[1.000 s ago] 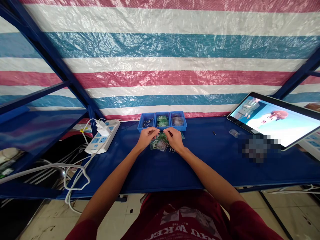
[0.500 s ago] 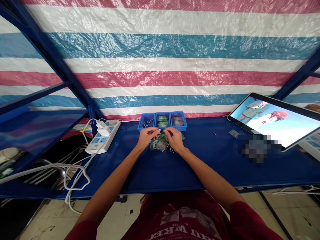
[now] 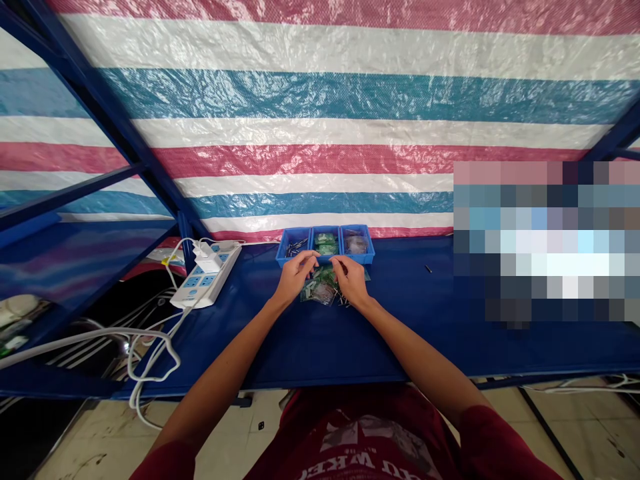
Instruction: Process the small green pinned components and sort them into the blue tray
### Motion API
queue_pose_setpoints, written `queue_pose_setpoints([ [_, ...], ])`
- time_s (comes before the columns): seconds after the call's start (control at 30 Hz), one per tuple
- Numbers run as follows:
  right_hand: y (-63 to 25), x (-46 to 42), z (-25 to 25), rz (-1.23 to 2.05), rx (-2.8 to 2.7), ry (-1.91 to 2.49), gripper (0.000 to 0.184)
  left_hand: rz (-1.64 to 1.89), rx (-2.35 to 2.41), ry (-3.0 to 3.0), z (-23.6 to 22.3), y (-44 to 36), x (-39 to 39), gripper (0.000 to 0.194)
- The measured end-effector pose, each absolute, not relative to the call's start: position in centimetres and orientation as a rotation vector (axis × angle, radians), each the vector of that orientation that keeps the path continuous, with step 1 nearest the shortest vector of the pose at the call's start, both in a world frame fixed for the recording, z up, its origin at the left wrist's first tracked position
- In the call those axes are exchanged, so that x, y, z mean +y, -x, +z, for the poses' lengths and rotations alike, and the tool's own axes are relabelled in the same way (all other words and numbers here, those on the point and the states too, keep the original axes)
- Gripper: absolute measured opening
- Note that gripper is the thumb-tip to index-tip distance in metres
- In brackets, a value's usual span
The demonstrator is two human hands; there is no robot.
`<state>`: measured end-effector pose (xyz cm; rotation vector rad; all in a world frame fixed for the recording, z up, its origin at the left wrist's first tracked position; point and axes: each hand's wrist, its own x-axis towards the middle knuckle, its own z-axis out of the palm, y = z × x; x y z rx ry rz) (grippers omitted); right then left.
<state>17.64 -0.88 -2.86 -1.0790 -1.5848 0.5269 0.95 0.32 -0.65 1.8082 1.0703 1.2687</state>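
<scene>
two hands hide whatever they pinch above the green plastic packets.

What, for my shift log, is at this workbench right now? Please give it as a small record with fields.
Left hand: fingertips pinched above the clear plastic bag of green parts
Right hand: fingertips pinched close to the left hand; anything held is too small to tell
Behind hands: three blue plastic bins
Bin contents, left to right: metal pins; green packets; clear bagged parts
Left of hands: white power strip
Bench cover: dark blue sheet
Backdrop: striped tarpaulin
</scene>
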Motion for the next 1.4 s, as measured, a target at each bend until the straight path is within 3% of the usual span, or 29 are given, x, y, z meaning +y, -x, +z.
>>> queue_pose_setpoints([
  [0.17,-17.71,-1.05,-2.7,0.521,-1.545,1.087,0.034,1.154,1.152,-2.001,-0.77,-0.55,0.55,0.033],
  [0.53,-17.41,-1.01,-3.1,0.549,-1.734,0.938,0.024,1.106,1.04,-1.807,-0.31,-0.68,0.18,0.037],
  [1.4,-17.48,-0.86,-3.14,0.569,-1.652,1.035,0.029,1.329,1.103,-1.664,-0.33,-0.94,0.24,0.032],
])
